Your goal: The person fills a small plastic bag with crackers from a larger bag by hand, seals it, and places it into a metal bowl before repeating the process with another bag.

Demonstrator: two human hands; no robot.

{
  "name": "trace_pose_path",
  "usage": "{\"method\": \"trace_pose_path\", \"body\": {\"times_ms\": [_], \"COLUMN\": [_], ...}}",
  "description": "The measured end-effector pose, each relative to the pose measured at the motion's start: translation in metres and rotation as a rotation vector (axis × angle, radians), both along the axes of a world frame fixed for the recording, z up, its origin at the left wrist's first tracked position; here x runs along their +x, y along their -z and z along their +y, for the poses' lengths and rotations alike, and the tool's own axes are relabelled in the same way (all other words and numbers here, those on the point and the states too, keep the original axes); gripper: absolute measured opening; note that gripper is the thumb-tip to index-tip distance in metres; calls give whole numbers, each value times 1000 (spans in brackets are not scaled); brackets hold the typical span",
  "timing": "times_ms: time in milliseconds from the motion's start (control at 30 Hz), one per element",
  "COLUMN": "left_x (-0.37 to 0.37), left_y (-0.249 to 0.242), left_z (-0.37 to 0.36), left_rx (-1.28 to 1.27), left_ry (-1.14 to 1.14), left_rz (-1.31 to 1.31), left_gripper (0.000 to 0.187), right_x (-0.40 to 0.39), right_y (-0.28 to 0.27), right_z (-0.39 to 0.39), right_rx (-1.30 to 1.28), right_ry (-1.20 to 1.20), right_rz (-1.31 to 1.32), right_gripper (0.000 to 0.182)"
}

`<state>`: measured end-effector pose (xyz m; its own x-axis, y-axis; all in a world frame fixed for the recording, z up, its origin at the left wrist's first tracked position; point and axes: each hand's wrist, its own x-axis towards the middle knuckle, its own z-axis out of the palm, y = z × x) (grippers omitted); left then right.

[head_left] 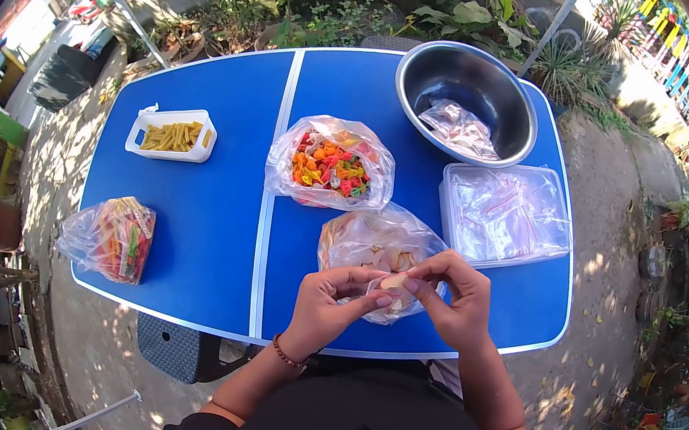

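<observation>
Both hands meet above an open clear bag of pale, flat round pieces [385, 235] near the table's front edge. My left hand [336, 298], with a beaded bracelet at the wrist, pinches one side of a small pale piece [394, 282]. The fingers of my right hand [452, 301] close on the other side of that piece. Just behind the bag stands another clear bag [331, 164] with small orange, pink and yellow items. To the right is a plastic container [506, 215] filled with clear zip bags.
A metal basin [411, 94] holding filled packets stands at the back right of the blue table [195, 240]. On the left are a white tub [170, 154] of yellowish sticks and a bag of colourful wrapped strips [119, 241]. A dark stool [167, 348] is beneath the front edge.
</observation>
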<state>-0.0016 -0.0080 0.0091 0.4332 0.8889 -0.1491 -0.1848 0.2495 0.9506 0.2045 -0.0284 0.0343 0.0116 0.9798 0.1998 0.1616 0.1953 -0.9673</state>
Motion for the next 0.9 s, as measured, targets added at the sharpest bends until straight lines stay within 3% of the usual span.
{"method": "trace_pose_path", "body": {"times_ms": [133, 333, 467, 567, 633, 733, 833, 900], "left_x": [0, -1, -2, 1, 0, 1, 2, 2], "left_y": [0, 9, 15, 4, -3, 5, 5, 4], "left_z": [0, 0, 0, -2, 3, 5, 5, 5], "left_rx": [-45, -54, -223, -31, -49, -49, -97, -145], "left_ry": [58, 107, 124, 133, 122, 26, -42, -49], "left_rz": [-75, -141, -285, -173, -153, -182, -256, -304], "left_gripper": [32, 32, 33, 33, 31, 30, 32, 34], "right_x": [0, 3, 2, -1, -7, -3, 7, 2], "right_y": [-13, -11, -11, -12, -20, -1, 11, 14], "right_z": [3, 1, 1, 1, 1, 2, 2, -4], "right_rx": [-12, -16, 17, 17, -37, -120, -117, -134], "right_ry": [-120, -220, -175, -116, -42, 72, -186, -202], "right_rz": [-228, -228, -242, -168, -21, -51, -588, -715], "right_gripper": [12, 18, 18, 23, 26, 21, 16, 14]}}
